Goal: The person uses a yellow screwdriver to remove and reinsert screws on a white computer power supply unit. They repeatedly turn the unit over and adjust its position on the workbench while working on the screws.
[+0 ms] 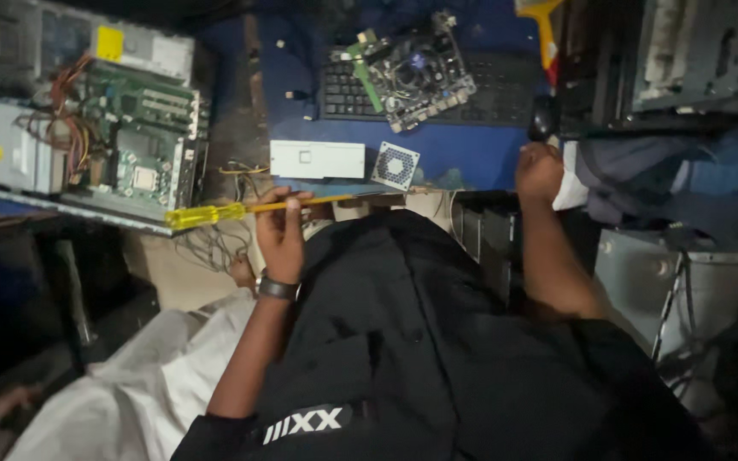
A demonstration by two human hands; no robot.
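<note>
Nearest, the left hand (281, 229) has its fingers (294, 201) wrapped around the shaft of a screwdriver (249, 208) with a yellow handle. The tool lies level at the near edge of the blue surface (471, 154), handle pointing left toward the open computer case (79, 128), tip pointing right. The right hand (540, 171) is curled at the surface's right edge, beside a white cloth (568, 183); whether it grips anything I cannot tell.

The step in hand looks like readying the screwdriver, carried rather than applied, since its tip touches no screw. A next move would seem to call for shifting the grip back to the handle and turning the tip toward a part.

Just past the left hand lie one white box-shaped drive (317, 159) and one small square fan (395, 165). Farther back is one loose circuit board (416, 72), resting on one dark keyboard (437, 98). Far left, the open case shows one green board inside, with a bundle of coloured wires.
</note>
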